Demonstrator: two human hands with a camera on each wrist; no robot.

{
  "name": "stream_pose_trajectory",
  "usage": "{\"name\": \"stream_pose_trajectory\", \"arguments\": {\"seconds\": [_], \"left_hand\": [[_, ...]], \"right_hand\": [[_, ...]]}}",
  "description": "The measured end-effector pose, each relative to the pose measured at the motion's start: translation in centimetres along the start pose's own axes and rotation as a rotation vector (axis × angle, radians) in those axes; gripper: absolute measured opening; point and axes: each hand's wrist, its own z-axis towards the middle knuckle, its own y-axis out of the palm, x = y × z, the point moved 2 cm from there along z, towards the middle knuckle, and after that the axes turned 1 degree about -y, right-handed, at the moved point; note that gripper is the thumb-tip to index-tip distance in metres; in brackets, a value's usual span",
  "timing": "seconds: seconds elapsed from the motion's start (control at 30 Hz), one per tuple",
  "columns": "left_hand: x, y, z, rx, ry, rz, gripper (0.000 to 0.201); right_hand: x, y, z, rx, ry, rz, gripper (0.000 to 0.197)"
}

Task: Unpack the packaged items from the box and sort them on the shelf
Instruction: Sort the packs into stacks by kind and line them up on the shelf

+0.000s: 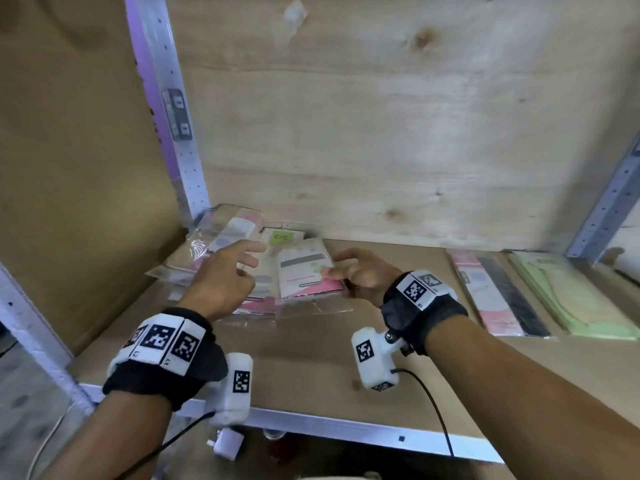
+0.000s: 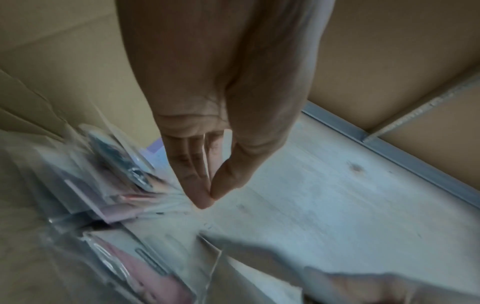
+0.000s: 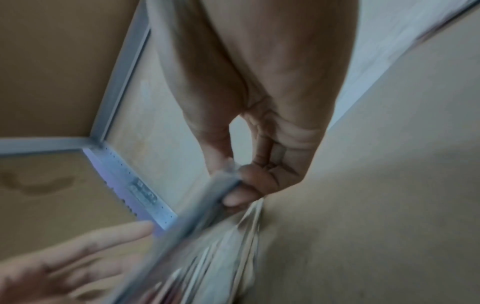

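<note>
On shelf, left corner: your R hand pinches pack edge; L hand open over pile. Sorting step. Next: seat pack, let go.

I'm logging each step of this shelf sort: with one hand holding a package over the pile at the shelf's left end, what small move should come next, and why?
Probably lower the pink-and-white package flat onto the pile of clear-bagged packages and let go. The right hand pinches its edge just above that pile, and the left hand, fingers loosely spread, hovers over the pile holding nothing, seemingly ready to steady it.
</note>
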Motion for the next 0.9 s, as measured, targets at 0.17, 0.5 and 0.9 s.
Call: {"name": "stream_pose_trajectory", "arguments": {"seconds": [0.17, 0.5, 0.9], "left_hand": [[3.3, 4.0, -0.8, -0.104, 0.210, 0.276, 0.067], [10.1, 9.6, -2.0, -0.071, 0.539, -0.128, 0.017], [11.4, 16.7, -0.4, -0.350, 0.092, -0.638, 0.021]], "right_hand": [[-1.1, -4.7, -4.6, -0.094, -0.011, 0.239, 0.009], [0.2, -12.8, -9.5, 0.019, -0.095, 0.444, 0.025], [5.5, -16.5, -10.2, 0.092, -0.093, 0.020, 0.017]]}}
